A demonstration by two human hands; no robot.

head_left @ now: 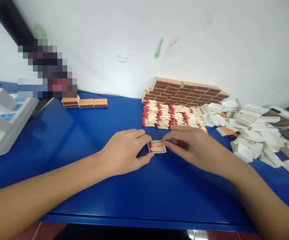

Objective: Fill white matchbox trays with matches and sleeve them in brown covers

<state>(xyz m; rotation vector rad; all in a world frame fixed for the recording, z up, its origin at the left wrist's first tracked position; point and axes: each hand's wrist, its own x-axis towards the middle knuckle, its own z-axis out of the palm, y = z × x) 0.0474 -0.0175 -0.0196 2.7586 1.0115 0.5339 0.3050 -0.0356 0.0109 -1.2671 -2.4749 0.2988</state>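
A small white matchbox tray (156, 152) lies on the blue table with matches (156, 146) in it, their red heads toward the left. My left hand (126, 151) grips the tray's left end between thumb and fingers. At the tray's right end, the thumb and forefinger of my right hand (191, 145) are closed together; whatever is between them is hidden. Just beyond my hands lie piles of loose matches (163, 115) with red heads. Behind those, brown matchboxes (184, 91) are stacked in rows against the wall.
White empty trays (254, 125) lie heaped on the right, with a phone-like object (284, 116) behind them. Several closed matchboxes (86, 102) stand at the back left. A grey-white plastic rack (12, 123) occupies the left end of the blue table (144, 196). A white wall (104, 43) bounds the back.
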